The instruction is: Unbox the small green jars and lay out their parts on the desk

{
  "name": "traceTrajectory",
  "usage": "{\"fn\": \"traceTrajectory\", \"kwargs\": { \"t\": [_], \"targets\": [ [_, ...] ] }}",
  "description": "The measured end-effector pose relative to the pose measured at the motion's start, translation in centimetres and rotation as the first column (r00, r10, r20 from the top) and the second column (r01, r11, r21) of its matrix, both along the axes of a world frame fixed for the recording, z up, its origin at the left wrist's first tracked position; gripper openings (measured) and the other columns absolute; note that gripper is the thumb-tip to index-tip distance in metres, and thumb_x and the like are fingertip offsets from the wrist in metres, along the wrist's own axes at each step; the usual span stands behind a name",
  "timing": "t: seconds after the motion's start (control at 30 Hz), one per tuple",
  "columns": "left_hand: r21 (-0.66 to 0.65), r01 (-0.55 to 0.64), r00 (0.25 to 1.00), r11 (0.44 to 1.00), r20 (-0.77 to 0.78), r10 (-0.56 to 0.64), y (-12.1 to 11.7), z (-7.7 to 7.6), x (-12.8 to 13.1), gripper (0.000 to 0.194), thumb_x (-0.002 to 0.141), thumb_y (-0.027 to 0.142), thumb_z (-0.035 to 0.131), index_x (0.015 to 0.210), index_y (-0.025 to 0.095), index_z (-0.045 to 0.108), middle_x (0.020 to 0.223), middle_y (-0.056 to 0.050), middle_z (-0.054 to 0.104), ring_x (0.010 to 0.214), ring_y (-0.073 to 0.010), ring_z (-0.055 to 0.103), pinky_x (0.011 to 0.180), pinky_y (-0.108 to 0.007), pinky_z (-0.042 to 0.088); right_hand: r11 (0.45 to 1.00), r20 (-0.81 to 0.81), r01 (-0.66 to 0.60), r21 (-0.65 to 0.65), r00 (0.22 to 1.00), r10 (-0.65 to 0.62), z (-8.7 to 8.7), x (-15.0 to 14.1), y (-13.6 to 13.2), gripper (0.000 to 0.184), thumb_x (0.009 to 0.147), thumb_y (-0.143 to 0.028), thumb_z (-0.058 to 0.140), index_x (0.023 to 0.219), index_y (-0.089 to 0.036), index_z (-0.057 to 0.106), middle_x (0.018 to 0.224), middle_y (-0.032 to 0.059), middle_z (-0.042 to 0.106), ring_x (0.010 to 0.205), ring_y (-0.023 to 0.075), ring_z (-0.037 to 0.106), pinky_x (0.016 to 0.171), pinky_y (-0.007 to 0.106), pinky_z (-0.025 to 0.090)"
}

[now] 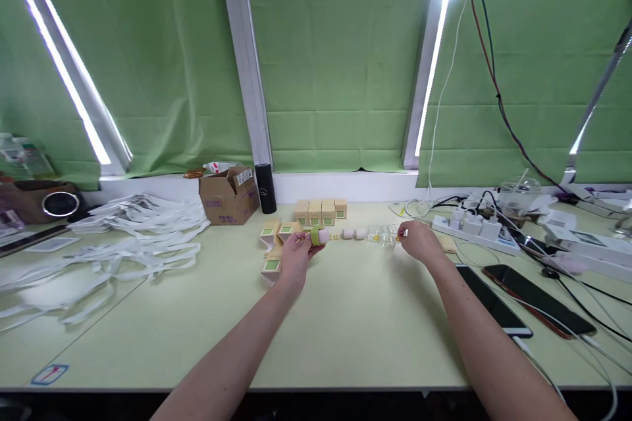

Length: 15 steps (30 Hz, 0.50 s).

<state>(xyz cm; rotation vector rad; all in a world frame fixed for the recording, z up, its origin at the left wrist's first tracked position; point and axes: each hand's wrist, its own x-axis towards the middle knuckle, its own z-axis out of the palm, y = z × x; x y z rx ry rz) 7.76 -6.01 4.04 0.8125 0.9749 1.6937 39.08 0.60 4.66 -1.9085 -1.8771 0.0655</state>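
Note:
My left hand is closed around a small pink cylinder with an olive-green band on it. Several small cream boxes with green windows lie beside and behind that hand. To the right, my right hand has its fingertips pinched at the end of a row of small clear cups; what is between them is too small to make out. Tiny yellow pieces and two pink cylinders lie in line between my hands.
More cream boxes stand behind, near a black cylinder and a cardboard box. White straps are heaped at left. Two phones with cables and a power strip occupy the right side.

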Motion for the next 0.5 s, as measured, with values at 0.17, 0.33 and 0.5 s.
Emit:
{"fn": "traceTrajectory", "kwargs": {
  "t": [0.17,0.33,0.5],
  "targets": [
    [0.007,0.001,1.0,1.0,-0.013,-0.001,0.1,-0.3,-0.1,0.011,0.092,0.009,0.067,0.09,0.015,0.057,0.093,-0.007,0.076,0.086,-0.0174,0.076,0.102,-0.05,0.06,0.994,0.015,0.026,-0.106,1.0,-0.024,-1.0,0.0,0.1,0.02,0.074,-0.006,0.065,0.084,-0.019,0.077,0.095,0.012,0.074,0.082,0.0228,0.07,0.064,0.026,0.042],
    [0.002,0.008,1.0,1.0,-0.016,-0.008,-0.1,-0.1,0.0,0.01,0.093,0.008,0.063,0.09,0.015,0.057,0.092,-0.006,0.076,0.086,-0.0172,0.076,0.103,-0.05,0.06,0.99,0.002,0.041,-0.133,0.999,-0.041,-1.7,-0.4,0.2,0.021,0.076,-0.005,0.064,0.086,-0.018,0.076,0.093,0.0128,0.075,0.081,0.0242,0.071,0.062,0.026,0.042],
    [-0.004,0.006,1.0,1.0,-0.017,-0.006,-0.2,0.1,0.1,0.011,0.093,0.007,0.064,0.09,0.015,0.057,0.092,-0.007,0.076,0.087,-0.0173,0.076,0.104,-0.05,0.059,0.989,-0.007,0.041,-0.145,0.999,-0.043,-2.1,-0.4,0.5,0.018,0.077,-0.006,0.065,0.087,-0.017,0.075,0.095,0.0145,0.075,0.083,0.0244,0.071,0.062,0.026,0.043]
  ]
}}
